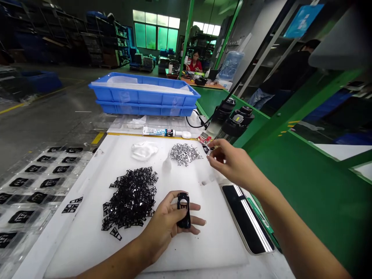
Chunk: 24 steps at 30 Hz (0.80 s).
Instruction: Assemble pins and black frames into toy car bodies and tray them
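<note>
My left hand (171,223) holds a small black plastic part (184,209) with an oval hole, thumb on top and fingers under it, above the white work mat (116,248). To its left lies a pile of small black frame pieces (130,199). My right hand (232,162) reaches toward the far right corner of the mat, fingers pinched on a tiny piece I cannot make out, just right of a heap of small silver metal clips (184,153).
A glue tube (165,132) lies at the mat's far edge, before two stacked blue trays (145,97). A phone (247,217) lies at the right. Clear blister trays with black parts (31,186) sit left. A person sits far behind.
</note>
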Each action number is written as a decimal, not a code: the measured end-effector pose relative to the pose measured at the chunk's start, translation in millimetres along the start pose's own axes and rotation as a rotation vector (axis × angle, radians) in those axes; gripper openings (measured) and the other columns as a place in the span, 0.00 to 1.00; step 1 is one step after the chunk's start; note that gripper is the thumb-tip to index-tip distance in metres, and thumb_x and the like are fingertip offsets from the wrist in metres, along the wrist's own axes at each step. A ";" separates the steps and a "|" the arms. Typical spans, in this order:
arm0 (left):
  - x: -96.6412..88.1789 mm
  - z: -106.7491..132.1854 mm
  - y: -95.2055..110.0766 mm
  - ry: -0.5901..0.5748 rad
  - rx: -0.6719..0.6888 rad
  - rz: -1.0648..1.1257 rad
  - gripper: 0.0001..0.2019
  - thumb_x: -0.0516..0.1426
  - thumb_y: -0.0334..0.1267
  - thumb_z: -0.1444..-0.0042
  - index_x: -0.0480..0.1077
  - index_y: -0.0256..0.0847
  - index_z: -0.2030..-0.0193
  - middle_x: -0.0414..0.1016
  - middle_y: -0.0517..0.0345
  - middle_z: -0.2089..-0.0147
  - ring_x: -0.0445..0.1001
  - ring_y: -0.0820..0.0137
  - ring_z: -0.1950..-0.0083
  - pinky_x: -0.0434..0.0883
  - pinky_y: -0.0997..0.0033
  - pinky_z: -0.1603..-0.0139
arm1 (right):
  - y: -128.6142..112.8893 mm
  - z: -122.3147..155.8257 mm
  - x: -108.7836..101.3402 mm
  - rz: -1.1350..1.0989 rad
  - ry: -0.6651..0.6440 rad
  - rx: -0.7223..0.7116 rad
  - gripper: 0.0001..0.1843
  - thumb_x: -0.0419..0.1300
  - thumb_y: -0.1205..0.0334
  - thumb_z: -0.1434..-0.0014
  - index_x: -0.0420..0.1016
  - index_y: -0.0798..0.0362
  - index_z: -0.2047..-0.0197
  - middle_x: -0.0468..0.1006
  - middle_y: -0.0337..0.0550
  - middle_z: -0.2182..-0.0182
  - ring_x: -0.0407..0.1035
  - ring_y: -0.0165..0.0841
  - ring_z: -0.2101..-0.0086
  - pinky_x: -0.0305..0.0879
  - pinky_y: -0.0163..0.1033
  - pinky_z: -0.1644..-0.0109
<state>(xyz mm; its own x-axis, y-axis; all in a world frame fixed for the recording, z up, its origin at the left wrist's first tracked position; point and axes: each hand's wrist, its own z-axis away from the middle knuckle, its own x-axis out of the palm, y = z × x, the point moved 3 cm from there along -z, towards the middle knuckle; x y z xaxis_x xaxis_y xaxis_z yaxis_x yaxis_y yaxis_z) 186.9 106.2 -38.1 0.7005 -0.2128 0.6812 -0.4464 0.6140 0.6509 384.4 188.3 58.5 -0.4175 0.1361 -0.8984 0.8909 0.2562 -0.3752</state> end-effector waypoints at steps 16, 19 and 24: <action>-3.3 6.7 -4.5 0.174 0.158 -0.356 0.10 0.53 0.42 0.33 0.71 0.42 0.53 0.79 0.51 0.55 0.76 0.66 0.56 0.73 0.68 0.57 | -64.6 111.2 106.6 -0.736 0.350 0.372 0.07 0.63 0.57 0.37 0.73 0.50 0.60 0.75 0.43 0.61 0.72 0.32 0.62 0.71 0.36 0.59; -5.5 8.8 -5.5 0.221 0.212 -0.464 0.11 0.52 0.44 0.33 0.71 0.43 0.55 0.79 0.52 0.58 0.76 0.67 0.60 0.72 0.69 0.61 | -69.0 114.4 111.8 -0.774 0.343 0.374 0.08 0.62 0.56 0.36 0.71 0.51 0.61 0.75 0.44 0.62 0.73 0.32 0.65 0.72 0.36 0.63; -5.4 11.7 -8.0 0.217 0.214 -0.484 0.12 0.51 0.47 0.33 0.69 0.42 0.58 0.76 0.55 0.66 0.75 0.70 0.71 0.74 0.70 0.71 | -75.1 120.5 100.3 -0.919 0.238 0.485 0.13 0.61 0.53 0.36 0.68 0.50 0.53 0.76 0.43 0.64 0.65 0.26 0.81 0.64 0.32 0.83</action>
<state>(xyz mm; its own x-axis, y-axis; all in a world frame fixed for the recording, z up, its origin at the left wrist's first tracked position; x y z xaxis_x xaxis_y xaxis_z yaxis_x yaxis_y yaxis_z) 180.1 93.6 -43.1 0.9413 -0.2568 0.2192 -0.1336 0.3128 0.9404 297.2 67.4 -31.0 -0.9431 0.2816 -0.1766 0.1705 -0.0461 -0.9843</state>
